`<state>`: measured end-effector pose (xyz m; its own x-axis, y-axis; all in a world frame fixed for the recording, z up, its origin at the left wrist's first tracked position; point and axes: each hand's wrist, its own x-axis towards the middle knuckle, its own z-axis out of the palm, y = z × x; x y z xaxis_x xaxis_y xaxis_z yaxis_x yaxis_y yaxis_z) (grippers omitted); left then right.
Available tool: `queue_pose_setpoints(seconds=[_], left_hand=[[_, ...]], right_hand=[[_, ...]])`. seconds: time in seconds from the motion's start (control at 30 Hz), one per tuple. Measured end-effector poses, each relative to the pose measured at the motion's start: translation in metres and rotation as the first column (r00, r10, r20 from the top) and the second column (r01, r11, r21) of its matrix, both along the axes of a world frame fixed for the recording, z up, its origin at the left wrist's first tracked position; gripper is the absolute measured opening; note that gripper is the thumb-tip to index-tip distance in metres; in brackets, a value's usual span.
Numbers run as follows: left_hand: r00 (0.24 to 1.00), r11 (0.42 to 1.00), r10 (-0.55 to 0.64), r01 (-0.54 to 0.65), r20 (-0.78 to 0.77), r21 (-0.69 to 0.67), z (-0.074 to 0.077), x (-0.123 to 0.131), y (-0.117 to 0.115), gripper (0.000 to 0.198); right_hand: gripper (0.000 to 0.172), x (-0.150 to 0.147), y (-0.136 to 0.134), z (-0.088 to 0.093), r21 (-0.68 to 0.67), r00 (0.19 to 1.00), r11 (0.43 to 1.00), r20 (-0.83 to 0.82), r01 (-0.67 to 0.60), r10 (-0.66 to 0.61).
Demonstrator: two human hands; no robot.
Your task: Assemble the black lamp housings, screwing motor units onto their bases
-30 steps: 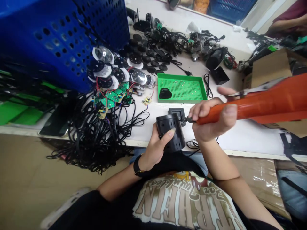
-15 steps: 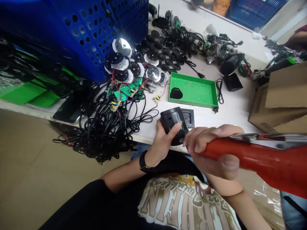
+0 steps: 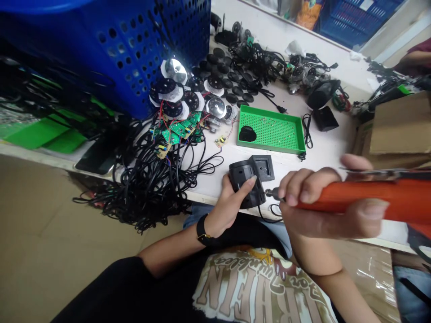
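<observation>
While the left hand point(image 3: 226, 207) grips the housing point(image 3: 246, 186), the bit point(image 3: 272, 193) points at its rim

Held up at the near edge of the surface point(image 3: 286, 163), the black housing lies tilted in the left hand. Those fingers wrap its side, with the thumb pressed along the top; they are closed as far as its girth allows. The right hand point(image 3: 311, 204) has its fingers curled round the front of the orange driver point(image 3: 387, 195), opened only to its thickness. The bit ends at the housing's lower right edge; whether it touches or stops just short, I cannot tell.

Slipping looks the likeliest trouble: one hand alone steadies the housing in mid-air, so a push off-line could roll it and let the bit skate across the plastic. The left thumb sits near enough to be nicked. The cord point(image 3: 271, 220) runs just below the bit and might snag if either hand drops. Beyond the housing is a square piece point(image 3: 263, 168); a knock could shift it. Past that, the green tray point(image 3: 269, 148) holds loose screws point(image 3: 266, 120), which a bump could scatter. To the left, the cables point(image 3: 141, 193) spill over the edge, where a sleeve might catch them.
</observation>
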<state>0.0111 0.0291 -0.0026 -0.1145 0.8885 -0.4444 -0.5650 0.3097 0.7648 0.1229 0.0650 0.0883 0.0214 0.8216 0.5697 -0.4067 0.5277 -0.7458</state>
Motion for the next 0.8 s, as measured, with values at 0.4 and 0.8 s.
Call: queue_pose_setpoints(seconds=[0.4,0.8], left_hand=[[0.964,0.974,-0.165,0.193,-0.210,0.120,0.001,0.000,-0.010,0.068],[0.934,0.950,-0.270,0.298,-0.234,0.094,0.001,-0.003,-0.009,0.056]], right_hand=[[0.018,-0.028,0.026,-0.018,0.223,0.987,0.964,-0.090,0.147,-0.130],[0.017,-0.028,0.028,-0.025,0.097,0.998,0.995,-0.065,0.029,-0.023]])
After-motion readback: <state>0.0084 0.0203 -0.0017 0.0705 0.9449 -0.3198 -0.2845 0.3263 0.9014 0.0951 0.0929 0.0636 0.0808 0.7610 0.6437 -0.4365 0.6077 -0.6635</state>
